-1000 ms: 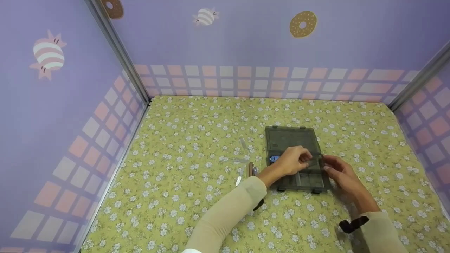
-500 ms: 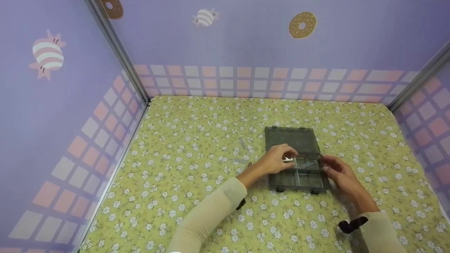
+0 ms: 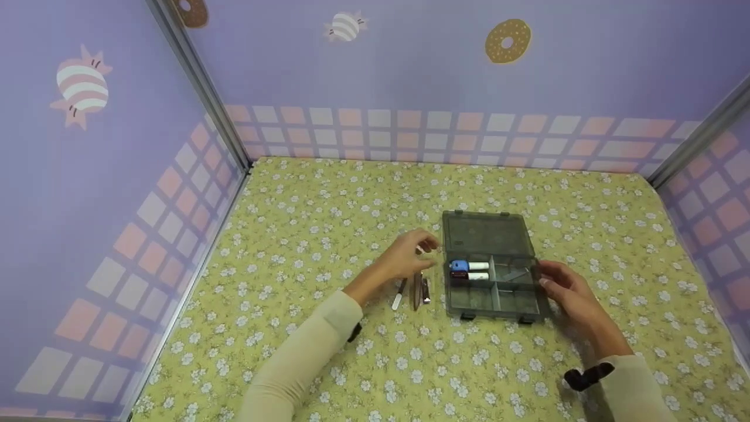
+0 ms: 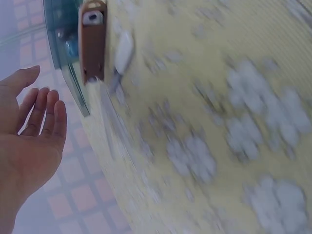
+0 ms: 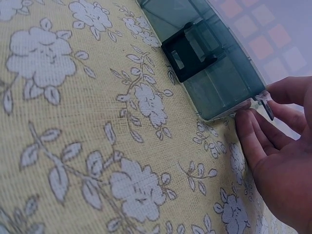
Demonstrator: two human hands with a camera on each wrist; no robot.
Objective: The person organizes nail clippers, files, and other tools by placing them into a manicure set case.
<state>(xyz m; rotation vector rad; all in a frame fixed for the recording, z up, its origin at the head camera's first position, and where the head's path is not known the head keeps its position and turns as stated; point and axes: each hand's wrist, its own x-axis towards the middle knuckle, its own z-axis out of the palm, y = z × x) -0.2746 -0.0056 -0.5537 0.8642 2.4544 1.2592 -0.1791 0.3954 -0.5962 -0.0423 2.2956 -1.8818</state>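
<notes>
My left hand (image 3: 407, 255) hovers just left of the box with loosely bent fingers, holding nothing. In the left wrist view its palm and fingers are bare. My right hand (image 3: 571, 296) holds the right side of an open, dark see-through compartment box (image 3: 495, 312); thumb and fingers are at its corner in the right wrist view. Two small bottles, a blue one (image 3: 459, 265) and a dark red one (image 3: 459, 275), both white-capped, lie in the back left compartment. Below my left hand are a white-ended slim tool (image 3: 397, 300), a brown slim piece (image 3: 416, 293) and a nail clipper (image 3: 426, 291).
A clear strip (image 3: 515, 274) lies in the box's back right compartment. The box lid (image 3: 487, 231) is folded back, away from me. Floral cloth (image 3: 316, 217) covers the table, with patterned panels (image 3: 381, 64) along its back and sides.
My left hand has moved left from over the box, leaving a dark red white-capped bottle beside the blue one. It held a white-capped piece half a second ago. My right hand stays on the box.
</notes>
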